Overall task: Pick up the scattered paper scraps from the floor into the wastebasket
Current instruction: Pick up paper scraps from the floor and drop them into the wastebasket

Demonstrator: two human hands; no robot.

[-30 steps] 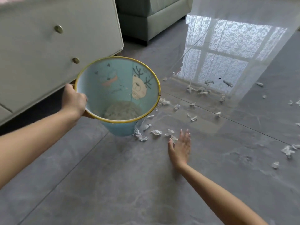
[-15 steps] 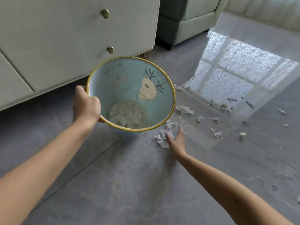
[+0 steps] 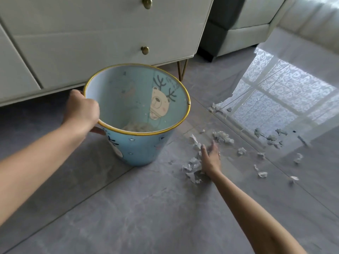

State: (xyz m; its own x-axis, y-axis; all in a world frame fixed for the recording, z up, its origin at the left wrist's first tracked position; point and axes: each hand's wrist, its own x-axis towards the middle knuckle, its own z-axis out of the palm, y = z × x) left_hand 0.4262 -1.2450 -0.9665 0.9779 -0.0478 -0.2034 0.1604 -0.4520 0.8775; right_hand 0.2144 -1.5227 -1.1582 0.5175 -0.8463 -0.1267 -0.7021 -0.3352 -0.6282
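Observation:
A light blue wastebasket (image 3: 139, 153) with a yellow rim and a reindeer picture stands on the grey floor, with crumpled paper at its bottom. My left hand (image 3: 81, 109) grips its rim on the left side. My right hand (image 3: 210, 158) lies flat on the floor to the right of the basket, fingers apart, its edge against a small heap of white paper scraps (image 3: 192, 169). A bigger scrap clump (image 3: 222, 137) lies just beyond the fingertips. More scraps (image 3: 262, 174) are scattered further right.
A white drawer cabinet (image 3: 102, 39) on thin gold legs stands right behind the basket. A grey-green sofa (image 3: 238, 32) is at the back right. Bright window glare (image 3: 278, 99) covers the floor at the right, with several scraps (image 3: 271, 138) along its edge.
The wastebasket has come down from a tilted, lifted hold to stand upright on the floor. My right hand has swept scraps into a heap beside it. The view has shifted towards the cabinet.

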